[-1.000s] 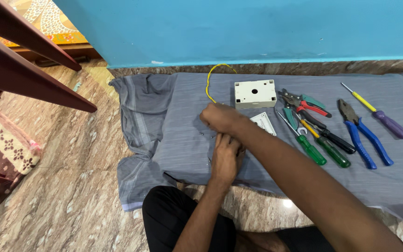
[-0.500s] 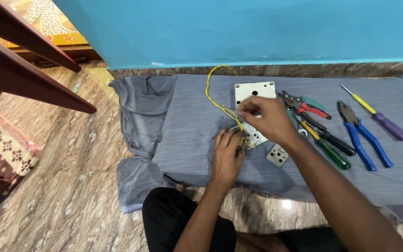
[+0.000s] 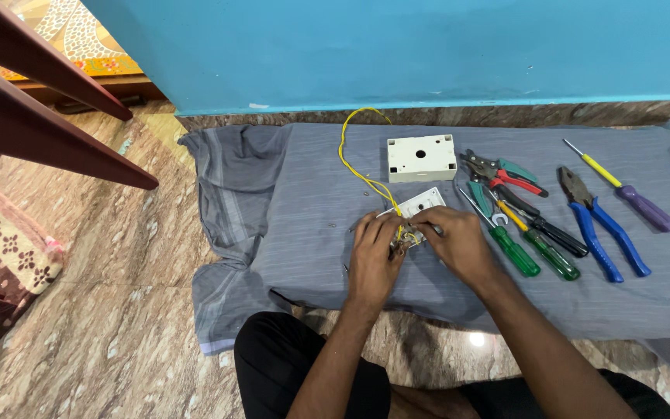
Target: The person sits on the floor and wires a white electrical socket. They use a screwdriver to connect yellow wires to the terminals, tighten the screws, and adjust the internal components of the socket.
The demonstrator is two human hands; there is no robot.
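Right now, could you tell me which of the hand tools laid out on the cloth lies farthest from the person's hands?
The purple-handled screwdriver with the yellow shaft, at the far right of the grey cloth. The blue-handled pliers and green-handled screwdrivers lie closer to the right hand.

Two hands, the left hand (image 3: 374,260) and the right hand (image 3: 459,247), meet at centre frame over one white switch plate (image 3: 420,204). One yellow wire (image 3: 357,167) loops above them. One white box (image 3: 421,157) lies upper centre. At right: two green screwdrivers (image 3: 517,252), one purple-handled screwdriver (image 3: 633,200), one blue-handled pliers (image 3: 600,229), one red-handled pliers (image 3: 505,180). One grey cloth (image 3: 304,194) lies under all.
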